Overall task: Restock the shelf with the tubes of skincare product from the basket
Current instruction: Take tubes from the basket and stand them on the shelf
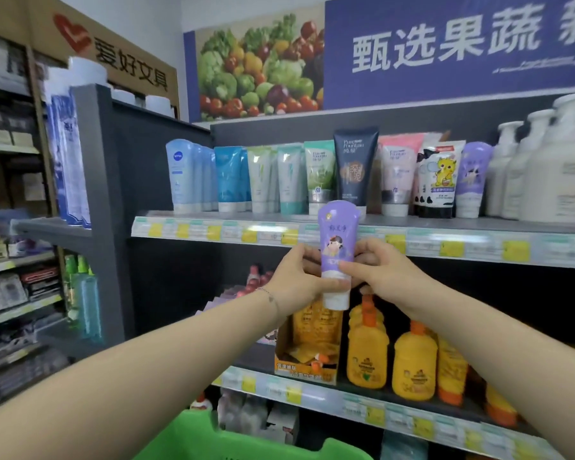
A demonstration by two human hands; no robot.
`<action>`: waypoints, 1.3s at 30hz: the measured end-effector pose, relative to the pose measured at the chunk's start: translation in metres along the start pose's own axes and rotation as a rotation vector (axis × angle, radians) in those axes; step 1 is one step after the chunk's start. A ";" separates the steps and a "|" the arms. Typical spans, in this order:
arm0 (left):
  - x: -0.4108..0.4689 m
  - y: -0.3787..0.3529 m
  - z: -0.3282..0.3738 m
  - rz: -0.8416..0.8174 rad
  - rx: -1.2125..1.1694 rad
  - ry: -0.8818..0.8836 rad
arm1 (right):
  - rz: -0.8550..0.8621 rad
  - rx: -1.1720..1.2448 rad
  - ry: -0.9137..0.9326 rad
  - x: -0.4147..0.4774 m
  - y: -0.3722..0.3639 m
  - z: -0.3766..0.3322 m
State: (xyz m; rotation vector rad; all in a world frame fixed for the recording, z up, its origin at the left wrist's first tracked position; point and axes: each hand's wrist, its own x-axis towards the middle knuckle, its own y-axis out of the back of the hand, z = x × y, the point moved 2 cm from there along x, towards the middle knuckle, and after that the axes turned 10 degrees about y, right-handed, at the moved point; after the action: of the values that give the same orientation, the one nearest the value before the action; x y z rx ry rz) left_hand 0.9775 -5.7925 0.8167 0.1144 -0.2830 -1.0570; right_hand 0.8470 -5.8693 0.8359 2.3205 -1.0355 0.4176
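A purple tube (336, 242) with a white cap stands cap-down in the air just below the upper shelf (346, 232). My left hand (296, 280) grips its lower part from the left, and my right hand (379, 270) pinches it from the right. A row of skincare tubes (316, 177) stands cap-down on that upper shelf, with a matching purple tube (472, 179) near the right end. The green basket (213, 439) shows its rim at the bottom of the view; what lies inside it is hidden.
White pump bottles (545, 174) fill the upper shelf's right end. Yellow bottles with orange caps (412, 360) and a yellow display box (307, 343) stand on the shelf below. A grey shelf unit (107, 194) with stationery stands to the left.
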 end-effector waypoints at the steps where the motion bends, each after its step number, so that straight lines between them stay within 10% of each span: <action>1: 0.001 -0.001 0.004 -0.011 -0.010 0.005 | 0.012 -0.017 0.014 0.001 0.004 -0.002; 39: 0.099 -0.190 0.150 0.110 -0.234 -0.197 | 0.447 -0.050 0.170 0.019 0.224 -0.016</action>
State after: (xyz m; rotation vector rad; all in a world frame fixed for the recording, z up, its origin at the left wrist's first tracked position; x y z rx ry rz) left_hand 0.8206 -5.9655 0.9340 -0.2148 -0.3368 -0.9860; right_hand 0.6893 -5.9925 0.9389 1.9592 -1.4586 0.7363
